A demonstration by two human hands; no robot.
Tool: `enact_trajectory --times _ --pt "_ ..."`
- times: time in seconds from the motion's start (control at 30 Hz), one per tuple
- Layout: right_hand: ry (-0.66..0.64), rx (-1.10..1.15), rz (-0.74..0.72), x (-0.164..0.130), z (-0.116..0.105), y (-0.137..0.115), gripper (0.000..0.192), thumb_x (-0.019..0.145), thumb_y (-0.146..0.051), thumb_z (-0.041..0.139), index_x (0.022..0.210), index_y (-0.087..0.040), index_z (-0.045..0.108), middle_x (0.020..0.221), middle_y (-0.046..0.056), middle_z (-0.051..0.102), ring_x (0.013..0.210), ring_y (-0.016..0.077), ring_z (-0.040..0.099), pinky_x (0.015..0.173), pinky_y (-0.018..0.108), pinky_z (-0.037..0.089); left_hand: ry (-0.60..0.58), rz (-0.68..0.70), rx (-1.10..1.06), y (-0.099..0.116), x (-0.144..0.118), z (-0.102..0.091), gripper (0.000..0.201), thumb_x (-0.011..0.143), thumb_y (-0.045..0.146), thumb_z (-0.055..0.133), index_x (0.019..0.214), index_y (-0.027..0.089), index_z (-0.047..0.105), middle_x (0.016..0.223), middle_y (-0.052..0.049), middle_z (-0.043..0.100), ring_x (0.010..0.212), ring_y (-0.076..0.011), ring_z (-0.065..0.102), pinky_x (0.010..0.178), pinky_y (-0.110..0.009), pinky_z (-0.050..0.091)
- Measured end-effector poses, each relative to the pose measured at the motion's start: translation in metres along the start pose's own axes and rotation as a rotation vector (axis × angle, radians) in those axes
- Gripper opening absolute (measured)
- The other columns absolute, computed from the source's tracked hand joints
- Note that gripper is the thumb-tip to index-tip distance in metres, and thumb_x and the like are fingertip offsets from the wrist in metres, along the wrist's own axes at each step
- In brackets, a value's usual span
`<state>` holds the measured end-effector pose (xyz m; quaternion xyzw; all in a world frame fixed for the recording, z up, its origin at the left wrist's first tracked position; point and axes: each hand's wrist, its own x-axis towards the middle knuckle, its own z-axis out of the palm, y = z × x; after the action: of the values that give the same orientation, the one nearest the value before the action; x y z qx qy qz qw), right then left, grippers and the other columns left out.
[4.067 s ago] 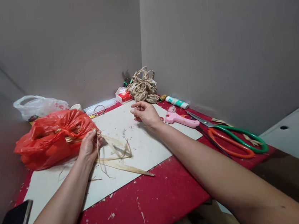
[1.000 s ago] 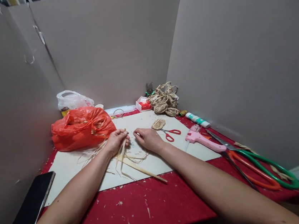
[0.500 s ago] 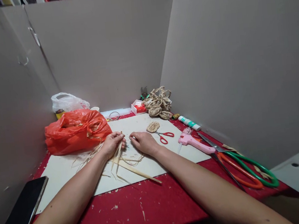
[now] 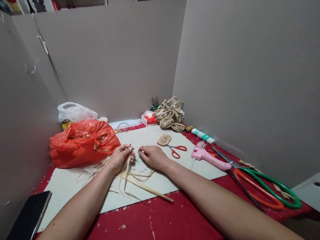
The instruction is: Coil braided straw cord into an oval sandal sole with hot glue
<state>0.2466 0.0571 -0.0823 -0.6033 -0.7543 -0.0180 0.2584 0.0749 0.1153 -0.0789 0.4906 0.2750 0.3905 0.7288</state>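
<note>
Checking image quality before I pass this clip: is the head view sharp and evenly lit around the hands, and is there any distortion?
Head view: soft, even light; left hand, right hand and straw strips read sharp, with only faint shadows on the white board; wide-angle stretch bends the forearms and panels at the edges; the shelf at the top is dim.

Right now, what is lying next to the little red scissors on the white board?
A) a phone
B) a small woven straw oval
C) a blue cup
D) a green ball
B: a small woven straw oval lies on the white board just behind the little red scissors, close to the right hand; the phone is far off at the near left edge.
</note>
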Motion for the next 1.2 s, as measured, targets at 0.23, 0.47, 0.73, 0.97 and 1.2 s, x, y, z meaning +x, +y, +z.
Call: enact_trajectory --times 0.23,0.47,0.73,0.97,1.2 --pt "0.022 0.129 0.013 0.001 0.005 -0.009 0.021 0.089 -0.026 0.05 0.094 -0.022 0.07 0.086 0.005 0.074 0.074 0.0176 0.066 0.068 0.025 0.042 0.065 -0.002 -0.063 0.004 -0.011 -0.001 0.03 0.06 0.027 0.083 0.073 0.011 0.062 0.067 -0.002 0.065 0.053 -0.0086 0.059 0.053 -0.021 0.048" --pt "0.041 0.302 0.051 0.002 0.014 -0.016 0.023 0.09 -0.025 0.048 0.086 -0.02 0.07 0.075 0.003 0.073 0.065 0.0156 0.064 0.063 0.023 0.044 0.139 -0.011 -0.088 0.003 -0.013 -0.003 0.029 0.056 0.027 0.085 0.072 0.01 0.067 0.059 0.001 0.061 0.047 -0.0061 0.053 0.049 -0.019 0.043" --pt "0.073 0.346 0.049 -0.005 0.011 -0.013 0.032 0.092 -0.032 0.045 0.07 -0.02 0.065 0.065 0.002 0.066 0.059 0.0139 0.057 0.06 0.022 0.041 0.158 -0.011 -0.057 0.002 -0.015 0.0 0.029 0.053 0.027 0.087 0.068 0.012 0.067 0.057 0.001 0.062 0.051 -0.0072 0.054 0.053 -0.019 0.041" --pt "0.179 0.374 0.08 -0.001 0.012 -0.004 0.015 0.082 -0.019 0.053 0.092 -0.019 0.064 0.079 0.003 0.066 0.07 0.0161 0.059 0.069 0.026 0.046 0.165 0.03 0.087 -0.001 -0.012 0.005 0.034 0.052 0.03 0.086 0.074 0.011 0.068 0.063 -0.001 0.064 0.055 -0.0091 0.054 0.056 -0.021 0.04" --pt "0.201 0.388 0.068 0.0 0.011 -0.002 0.025 0.078 -0.013 0.049 0.098 -0.02 0.062 0.08 0.003 0.062 0.072 0.0175 0.058 0.071 0.029 0.046 0.164 0.121 0.241 -0.008 -0.011 0.01 0.041 0.057 0.03 0.08 0.089 0.014 0.061 0.049 0.009 0.048 0.042 -0.0058 0.04 0.047 -0.019 0.029"
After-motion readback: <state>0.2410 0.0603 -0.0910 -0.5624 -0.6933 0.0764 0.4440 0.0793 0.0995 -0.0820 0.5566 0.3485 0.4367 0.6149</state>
